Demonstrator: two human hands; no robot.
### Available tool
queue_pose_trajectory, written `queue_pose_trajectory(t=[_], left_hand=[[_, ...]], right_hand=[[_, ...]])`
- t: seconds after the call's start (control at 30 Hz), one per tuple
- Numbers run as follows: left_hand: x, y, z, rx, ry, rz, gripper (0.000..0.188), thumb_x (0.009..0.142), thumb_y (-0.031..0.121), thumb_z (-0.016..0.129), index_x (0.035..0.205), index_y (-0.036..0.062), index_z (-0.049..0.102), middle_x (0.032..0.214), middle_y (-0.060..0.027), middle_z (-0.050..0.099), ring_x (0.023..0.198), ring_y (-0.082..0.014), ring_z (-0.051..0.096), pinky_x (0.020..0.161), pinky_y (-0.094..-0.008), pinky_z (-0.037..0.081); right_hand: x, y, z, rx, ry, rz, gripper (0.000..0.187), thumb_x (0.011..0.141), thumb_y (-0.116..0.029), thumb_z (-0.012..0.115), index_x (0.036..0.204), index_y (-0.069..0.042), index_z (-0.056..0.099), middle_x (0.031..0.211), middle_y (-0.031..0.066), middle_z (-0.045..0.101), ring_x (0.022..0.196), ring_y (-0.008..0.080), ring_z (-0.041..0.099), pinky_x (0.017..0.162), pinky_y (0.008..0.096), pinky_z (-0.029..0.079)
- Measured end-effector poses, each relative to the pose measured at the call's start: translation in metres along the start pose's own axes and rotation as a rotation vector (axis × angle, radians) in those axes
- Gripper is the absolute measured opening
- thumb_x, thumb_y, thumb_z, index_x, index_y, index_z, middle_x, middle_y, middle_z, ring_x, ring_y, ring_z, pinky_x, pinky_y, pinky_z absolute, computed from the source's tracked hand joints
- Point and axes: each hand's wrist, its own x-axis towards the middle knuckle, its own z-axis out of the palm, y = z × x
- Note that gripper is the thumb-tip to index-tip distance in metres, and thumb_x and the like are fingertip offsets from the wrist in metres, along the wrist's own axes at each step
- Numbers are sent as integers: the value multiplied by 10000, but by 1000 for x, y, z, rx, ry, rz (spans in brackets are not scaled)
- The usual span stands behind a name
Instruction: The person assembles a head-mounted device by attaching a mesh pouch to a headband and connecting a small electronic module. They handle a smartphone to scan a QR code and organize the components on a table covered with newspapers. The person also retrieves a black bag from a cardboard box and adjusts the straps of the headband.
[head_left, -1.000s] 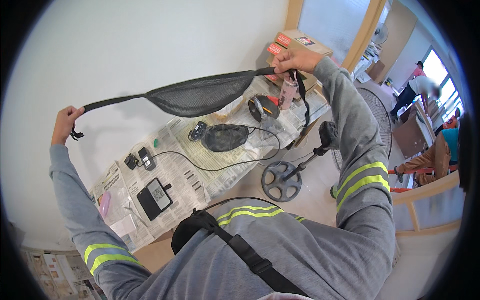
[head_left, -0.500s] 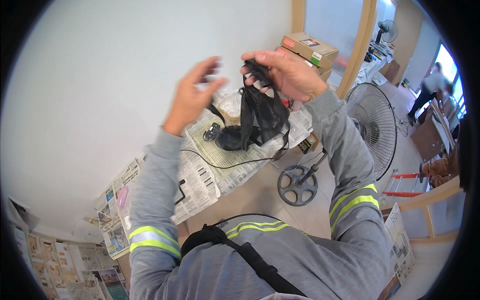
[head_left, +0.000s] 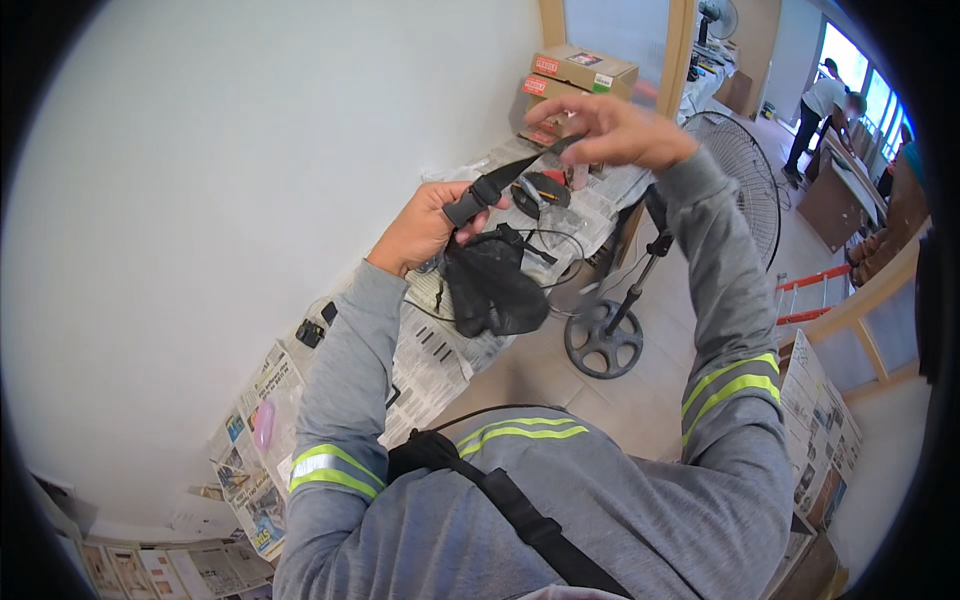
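My left hand [head_left: 425, 225] is closed around a black plastic side-release buckle [head_left: 465, 208], which is fastened on a webbing strap. From the buckle the black strap [head_left: 515, 172] runs taut up to the right, into the fingers of my right hand [head_left: 632, 133]. That hand pinches the strap near its end, with the index finger raised. Below my left hand hangs a dark mesh bag [head_left: 495, 285] over the edge of the newspaper-covered surface. A thin black cord loops beside it.
Newspaper [head_left: 435, 365] covers the low surface along the wall. Cartons [head_left: 585, 70] are stacked at its far end, near a dark round item with tools [head_left: 540, 192]. To the right stand a pedestal fan [head_left: 605, 340] and a red ladder [head_left: 812, 295]. Another person [head_left: 828, 100] bends over farther off.
My left hand has moved right and now grips the buckle, which was at my right hand. My right hand has shifted right, drawing the strap out. The bag hangs lower.
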Motion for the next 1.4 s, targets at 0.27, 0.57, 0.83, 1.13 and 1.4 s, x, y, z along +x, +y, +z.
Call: queue_pose_trajectory(t=[0.27, 0.57, 0.83, 1.13, 1.4], left_hand=[[-22, -22, -15, -254, 28, 3, 291, 1080, 279, 574, 1148, 14, 673, 827, -3, 644, 663, -77, 562, 603, -224, 451], [-12, -39, -20, -178, 91, 7, 364, 1050, 230, 611, 1331, -1, 602, 1159, -103, 689, 1001, -167, 668, 871, -307, 554], [-29, -7, 1, 580, 327, 312, 489, 896, 160, 804, 1345, 33, 659, 1148, -89, 714, 1029, -171, 676, 890, -323, 541], [-45, -22, -13, 924, 411, 370, 438, 838, 168, 847, 1242, 53, 725, 1091, -117, 753, 973, -248, 711, 870, -355, 551], [-56, -34, -18, 847, 369, 265, 405, 836, 176, 852, 1208, 63, 738, 1071, -103, 763, 1000, -236, 715, 864, -346, 538]], right_hand=[[6, 13, 32, -553, 247, -186, 569, 900, -310, 802, 1376, -56, 620, 1268, 69, 666, 1136, 164, 603, 890, 297, 506], [21, 27, 130, 295, 194, -192, 472, 909, -209, 808, 1294, 12, 647, 1065, 126, 726, 950, 167, 662, 816, 324, 545], [28, 28, 131, -193, 245, -128, 394, 928, -102, 735, 1276, 47, 627, 997, 76, 734, 857, 102, 659, 779, 283, 550], [40, 57, 158, 394, 141, -96, 376, 972, -110, 669, 1300, 55, 592, 1008, 26, 698, 926, 82, 633, 845, 255, 521], [39, 61, 167, 600, 185, -25, 292, 1014, -173, 649, 1245, 6, 635, 913, -31, 667, 794, 46, 563, 750, 218, 475]])
